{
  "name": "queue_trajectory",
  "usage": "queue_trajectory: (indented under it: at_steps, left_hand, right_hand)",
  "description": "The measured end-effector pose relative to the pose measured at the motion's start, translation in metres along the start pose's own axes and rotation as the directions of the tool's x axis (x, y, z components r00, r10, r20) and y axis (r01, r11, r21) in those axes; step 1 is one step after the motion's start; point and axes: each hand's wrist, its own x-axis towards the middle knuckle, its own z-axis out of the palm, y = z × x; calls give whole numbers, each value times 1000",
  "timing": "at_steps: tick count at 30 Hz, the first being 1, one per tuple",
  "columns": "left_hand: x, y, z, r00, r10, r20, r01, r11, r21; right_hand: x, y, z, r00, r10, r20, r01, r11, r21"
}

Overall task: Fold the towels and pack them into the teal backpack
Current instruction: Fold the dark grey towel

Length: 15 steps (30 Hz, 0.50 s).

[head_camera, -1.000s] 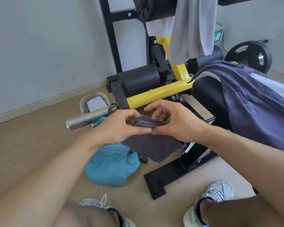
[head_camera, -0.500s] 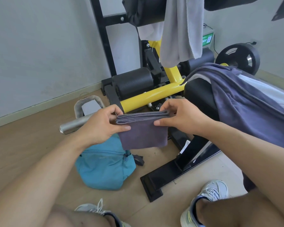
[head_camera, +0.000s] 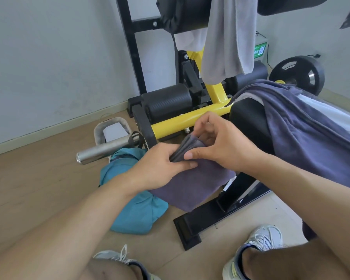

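A small dark purple-grey towel point(head_camera: 192, 184), folded several times, hangs in front of me over the floor. My left hand point(head_camera: 160, 166) pinches its folded top edge from the left. My right hand point(head_camera: 220, 146) pinches the same edge from the right, thumb close to my left thumb. The teal backpack point(head_camera: 137, 211) lies on the floor below my left wrist, partly hidden by my forearm and the towel. A light grey towel point(head_camera: 228, 37) hangs from the machine's upper pad. A large blue-purple towel point(head_camera: 303, 128) is draped over the bench at the right.
A black and yellow gym machine point(head_camera: 190, 118) stands ahead, its black foot point(head_camera: 192, 229) reaching toward my shoes. A steel bar end point(head_camera: 101, 152) sticks out to the left above the backpack. A weight plate point(head_camera: 299, 73) leans at the back right. Wooden floor spreads to the left.
My hands have come together from holding the towel's top edge spread apart, folding the towel over once more. The towel now hangs lower and to the right.
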Motion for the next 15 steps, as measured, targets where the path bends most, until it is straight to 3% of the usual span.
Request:
queue_trajectory:
  at_steps: [4,15]
  left_hand:
    - [-3,1,-6,999,-32,-27,27,987,-157]
    - [-6,4,-3,998,18,66,-12,996,-90]
  right_hand:
    - [-1,6,-7,999,32,-3,-32,999,-15]
    - [-5,3,-7,994,43,102,-60,984,170]
